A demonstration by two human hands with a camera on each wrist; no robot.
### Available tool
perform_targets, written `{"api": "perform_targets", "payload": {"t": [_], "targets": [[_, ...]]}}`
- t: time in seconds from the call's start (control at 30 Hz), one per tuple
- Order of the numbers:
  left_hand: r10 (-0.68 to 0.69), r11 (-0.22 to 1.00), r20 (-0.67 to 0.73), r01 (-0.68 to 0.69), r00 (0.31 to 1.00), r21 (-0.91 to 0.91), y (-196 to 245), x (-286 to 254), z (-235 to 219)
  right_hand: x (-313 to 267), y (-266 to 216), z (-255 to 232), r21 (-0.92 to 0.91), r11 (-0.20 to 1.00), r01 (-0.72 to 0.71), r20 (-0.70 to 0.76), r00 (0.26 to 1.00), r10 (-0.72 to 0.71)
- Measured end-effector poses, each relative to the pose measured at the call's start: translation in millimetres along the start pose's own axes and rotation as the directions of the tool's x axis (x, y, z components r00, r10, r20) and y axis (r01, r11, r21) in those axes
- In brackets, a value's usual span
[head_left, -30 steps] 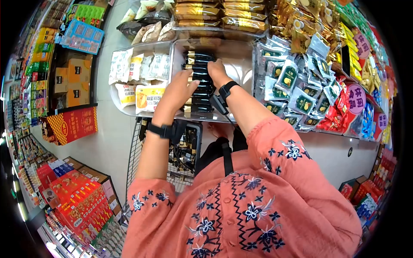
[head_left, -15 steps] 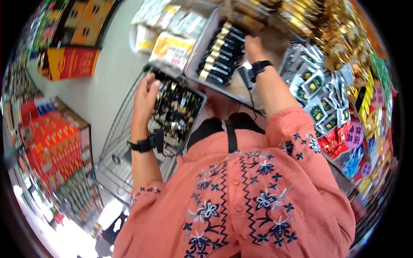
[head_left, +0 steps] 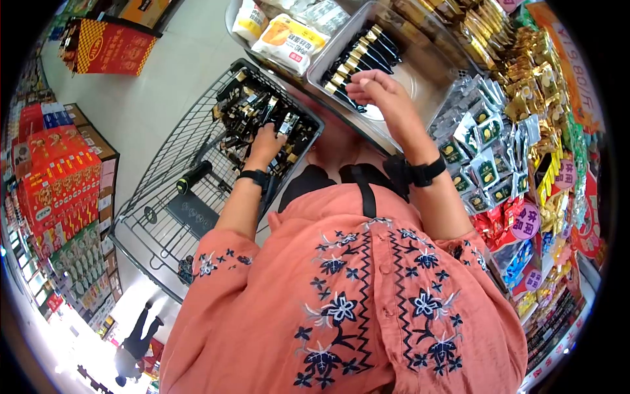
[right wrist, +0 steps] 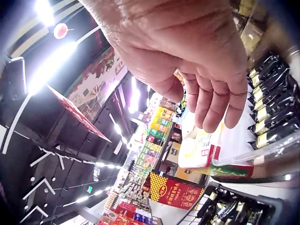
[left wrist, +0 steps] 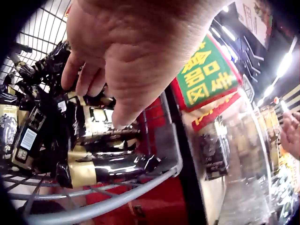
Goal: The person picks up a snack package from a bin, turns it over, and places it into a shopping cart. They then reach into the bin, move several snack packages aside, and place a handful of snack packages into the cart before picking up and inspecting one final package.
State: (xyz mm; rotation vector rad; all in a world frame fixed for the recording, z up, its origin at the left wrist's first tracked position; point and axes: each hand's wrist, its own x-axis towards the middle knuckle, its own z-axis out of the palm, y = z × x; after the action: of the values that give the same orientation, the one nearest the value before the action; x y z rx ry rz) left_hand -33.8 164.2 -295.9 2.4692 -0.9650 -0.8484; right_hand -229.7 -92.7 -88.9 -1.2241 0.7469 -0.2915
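My left hand (head_left: 265, 147) is down in the wire cart (head_left: 141, 190), touching a heap of black-and-gold packets (head_left: 246, 118). In the left wrist view, the fingers and thumb of that hand (left wrist: 136, 51) are spread apart, bent over a gold-banded packet (left wrist: 96, 123); nothing shows lifted. Above the near edge of a clear bin (head_left: 314, 69) hovers my right hand (head_left: 397, 111), fingers loosely bent. A row of similar packets (head_left: 367, 59) lies in that bin. From the right wrist, the hand (right wrist: 187, 56) shows an empty palm, with the row (right wrist: 269, 103) off to its right.
White-and-yellow bags (head_left: 289, 43) fill the bin left of the row. Silver-and-green packets (head_left: 485, 169) and gold ones (head_left: 545, 85) are piled to the right. Red boxes (head_left: 56, 177) stand at far left, and another person (head_left: 134, 351) appears at lower left.
My left hand has gone from the row in the bin, over the cart's edge, down to the packets in the cart. My right hand has drawn back toward me, and the view has swung left.
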Motion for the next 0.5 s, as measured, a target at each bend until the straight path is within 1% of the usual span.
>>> {"api": "perform_targets", "payload": {"t": [0.07,0.13,0.17,0.2,0.27,0.33,0.37,0.47,0.5], "targets": [[-0.041,0.996,0.046,0.037,0.998,0.083,6.4,1.5,5.6,-14.4,3.1,4.0,0.005,1.0,-0.013,0.003,1.0,0.013],[-0.05,0.985,0.075,0.037,0.996,0.17,15.2,8.8,12.2,-25.6,5.4,3.2,0.012,0.999,-0.029,-0.023,0.999,0.03],[-0.071,0.987,0.101,0.055,0.992,0.153,19.9,9.3,11.4,-27.3,15.2,-0.5,0.027,0.999,-0.033,-0.033,0.999,0.034],[-0.017,0.987,0.101,0.0,0.995,0.163,12.8,14.7,21.2,-31.2,21.2,-3.0,0.021,0.999,-0.034,-0.034,0.999,0.035],[-0.015,0.978,0.115,-0.009,0.993,0.208,16.9,16.3,24.6,-43.0,25.4,2.0,0.052,0.996,-0.074,-0.075,0.994,0.077],[-0.005,0.957,0.109,-0.027,0.994,0.289,19.9,14.1,24.6,-49.6,36.3,1.2,0.082,0.992,-0.098,-0.075,0.992,0.104],[0.029,0.955,0.096,-0.056,0.995,0.291,20.8,12.1,22.1,-52.6,40.7,2.1,0.092,0.989,-0.117,-0.09,0.988,0.125],[0.037,0.999,0.077,-0.039,0.996,0.031,28.7,0.4,-3.9,-65.1,37.1,4.5,0.085,0.987,-0.134,-0.105,0.984,0.143],[0.077,0.996,0.028,-0.076,0.997,-0.045,13.6,3.0,-1.9,-69.8,32.1,5.0,0.091,0.987,-0.135,-0.107,0.984,0.145]]}}
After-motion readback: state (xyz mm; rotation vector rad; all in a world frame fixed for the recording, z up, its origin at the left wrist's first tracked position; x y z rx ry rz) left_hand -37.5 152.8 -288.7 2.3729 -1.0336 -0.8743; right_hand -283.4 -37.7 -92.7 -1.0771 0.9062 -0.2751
